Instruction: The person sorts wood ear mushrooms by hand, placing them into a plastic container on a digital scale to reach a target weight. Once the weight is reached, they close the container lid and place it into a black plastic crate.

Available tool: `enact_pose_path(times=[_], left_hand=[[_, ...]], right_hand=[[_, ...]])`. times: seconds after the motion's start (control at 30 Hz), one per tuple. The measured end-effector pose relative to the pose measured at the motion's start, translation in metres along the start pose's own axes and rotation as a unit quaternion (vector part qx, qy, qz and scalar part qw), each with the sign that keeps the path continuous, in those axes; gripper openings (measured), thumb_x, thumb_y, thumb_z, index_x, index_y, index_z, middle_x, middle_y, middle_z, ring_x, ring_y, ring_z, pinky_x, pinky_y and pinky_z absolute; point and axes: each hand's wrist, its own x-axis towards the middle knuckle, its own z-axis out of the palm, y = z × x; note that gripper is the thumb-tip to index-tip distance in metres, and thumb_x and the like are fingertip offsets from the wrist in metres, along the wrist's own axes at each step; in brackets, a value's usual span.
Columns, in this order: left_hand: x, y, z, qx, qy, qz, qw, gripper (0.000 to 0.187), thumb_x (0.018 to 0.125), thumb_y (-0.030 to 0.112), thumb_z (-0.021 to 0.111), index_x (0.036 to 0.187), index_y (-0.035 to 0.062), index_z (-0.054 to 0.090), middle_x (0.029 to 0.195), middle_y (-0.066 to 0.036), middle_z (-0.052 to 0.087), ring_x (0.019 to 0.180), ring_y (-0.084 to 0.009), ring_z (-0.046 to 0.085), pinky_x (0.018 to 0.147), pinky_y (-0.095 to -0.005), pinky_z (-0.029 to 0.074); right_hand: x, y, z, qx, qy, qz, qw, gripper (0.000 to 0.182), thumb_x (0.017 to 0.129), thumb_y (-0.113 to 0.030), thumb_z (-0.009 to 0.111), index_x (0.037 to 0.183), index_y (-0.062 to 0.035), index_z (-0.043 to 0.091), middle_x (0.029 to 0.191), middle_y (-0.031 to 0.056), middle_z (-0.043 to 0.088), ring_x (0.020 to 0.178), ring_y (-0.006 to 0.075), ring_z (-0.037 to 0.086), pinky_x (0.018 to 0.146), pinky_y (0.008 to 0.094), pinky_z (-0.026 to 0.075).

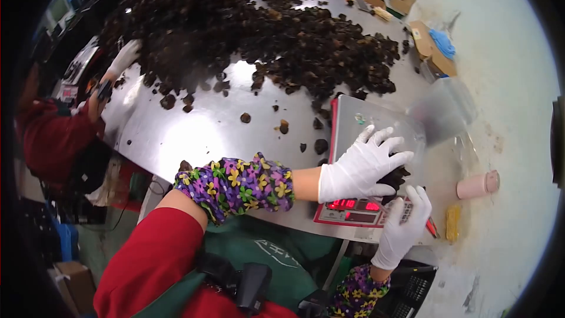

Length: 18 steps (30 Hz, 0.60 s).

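Note:
My left hand (366, 165), in a white glove, lies over the plate of a red digital scale (376, 112), its fingers spread and pointing right. Dark, flat pieces (395, 179) show beneath and beside its fingers. At the scale's front right corner is my right hand (405, 224), also gloved, with its fingers bent upward beside the same pieces; whether it grips any of them is hidden. Red digits glow on the scale's display (353, 205) below my left hand.
A large heap of dark pieces (235, 35) covers the back of the metal table (194, 135). At the left, a co-worker's gloved hand (125, 58) touches the heap. Right of the scale are a clear plastic container (444, 109), a pink cylinder (478, 185) and a yellow object (452, 222).

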Motion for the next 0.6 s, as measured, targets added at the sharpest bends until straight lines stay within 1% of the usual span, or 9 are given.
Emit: enact_pose_path(times=[0.03, 0.07, 0.13, 0.2, 0.33, 0.43, 0.5, 0.53, 0.6], left_hand=[[-0.004, 0.005, -0.015, -0.021, 0.034, -0.011, 0.999, 0.065, 0.082, 0.032, 0.078, 0.140, 0.0134, 0.052, 0.134, -0.015, 0.057, 0.127, -0.0402, 0.052, 0.108, -0.0554, 0.040], [-0.016, 0.000, -0.023, -0.017, 0.031, -0.018, 0.999, 0.065, 0.082, 0.032, 0.078, 0.140, 0.0134, 0.052, 0.134, -0.015, 0.057, 0.127, -0.0402, 0.052, 0.108, -0.0554, 0.040], [-0.046, -0.012, -0.040, -0.175, 0.034, -0.074, 0.981, 0.051, 0.084, 0.023, 0.076, 0.131, 0.0117, 0.060, 0.130, -0.015, 0.059, 0.124, -0.0364, 0.054, 0.105, -0.0480, 0.044], [-0.087, -0.043, -0.051, -0.087, -0.013, -0.142, 0.986, 0.040, 0.086, 0.017, 0.073, 0.124, 0.0106, 0.065, 0.127, -0.015, 0.060, 0.119, -0.0343, 0.056, 0.100, -0.0424, 0.048], [-0.162, -0.132, -0.082, 0.137, 0.001, -0.280, 0.950, 0.031, 0.087, 0.016, 0.068, 0.118, 0.0136, 0.066, 0.112, -0.012, 0.064, 0.103, -0.0343, 0.062, 0.090, -0.0439, 0.052], [-0.184, -0.164, -0.109, 0.148, -0.010, -0.281, 0.948, 0.027, 0.087, 0.014, 0.067, 0.113, 0.0119, 0.065, 0.105, -0.013, 0.063, 0.097, -0.0348, 0.063, 0.086, -0.0429, 0.053], [-0.190, -0.178, -0.113, 0.107, -0.156, -0.278, 0.942, 0.025, 0.086, 0.014, 0.069, 0.110, 0.0101, 0.062, 0.103, -0.014, 0.062, 0.095, -0.0348, 0.063, 0.083, -0.0424, 0.053], [-0.185, -0.176, -0.110, 0.101, -0.157, -0.276, 0.943, 0.025, 0.086, 0.014, 0.069, 0.110, 0.0101, 0.062, 0.103, -0.014, 0.062, 0.095, -0.0348, 0.063, 0.083, -0.0424, 0.053], [-0.165, -0.167, -0.097, 0.029, -0.059, -0.253, 0.965, 0.021, 0.085, 0.014, 0.069, 0.104, 0.0076, 0.061, 0.100, -0.015, 0.060, 0.094, -0.0345, 0.063, 0.083, -0.0429, 0.052]], right_hand=[[-0.004, -0.002, 0.000, 0.008, -0.008, -0.001, 1.000, 0.030, 0.089, 0.001, 0.064, 0.119, -0.0006, 0.064, 0.125, 0.0182, 0.058, 0.114, 0.0346, 0.058, 0.097, 0.0410, 0.047], [-0.009, -0.005, 0.000, 0.004, 0.026, -0.009, 1.000, 0.028, 0.090, 0.001, 0.063, 0.118, -0.0012, 0.065, 0.122, 0.0177, 0.060, 0.112, 0.0341, 0.060, 0.096, 0.0409, 0.048], [-0.017, -0.012, 0.001, -0.001, 0.057, -0.017, 0.998, 0.026, 0.090, 0.002, 0.062, 0.116, -0.0018, 0.066, 0.119, 0.0171, 0.062, 0.109, 0.0336, 0.062, 0.094, 0.0408, 0.048], [-0.031, -0.030, 0.005, 0.074, 0.052, -0.062, 0.994, 0.023, 0.090, 0.002, 0.062, 0.111, -0.0041, 0.068, 0.113, 0.0149, 0.065, 0.104, 0.0309, 0.064, 0.092, 0.0398, 0.050], [-0.052, -0.058, 0.025, 0.166, -0.041, -0.105, 0.980, 0.025, 0.083, 0.001, 0.069, 0.107, -0.0081, 0.071, 0.110, 0.0096, 0.066, 0.097, 0.0298, 0.065, 0.083, 0.0386, 0.054], [-0.055, -0.066, 0.042, 0.208, -0.078, -0.120, 0.968, 0.029, 0.081, 0.001, 0.072, 0.109, -0.0078, 0.072, 0.110, 0.0095, 0.067, 0.096, 0.0295, 0.065, 0.080, 0.0385, 0.054], [-0.055, -0.068, 0.048, 0.204, -0.075, -0.122, 0.968, 0.030, 0.081, 0.001, 0.072, 0.109, -0.0077, 0.072, 0.110, 0.0097, 0.067, 0.095, 0.0296, 0.066, 0.080, 0.0384, 0.054], [-0.054, -0.070, 0.049, 0.203, -0.073, -0.125, 0.968, 0.030, 0.080, 0.001, 0.072, 0.109, -0.0075, 0.072, 0.110, 0.0098, 0.067, 0.095, 0.0297, 0.066, 0.080, 0.0384, 0.054], [-0.051, -0.072, 0.049, 0.186, -0.074, -0.123, 0.972, 0.030, 0.080, 0.002, 0.072, 0.108, -0.0076, 0.072, 0.109, 0.0094, 0.067, 0.094, 0.0294, 0.066, 0.079, 0.0380, 0.054]])
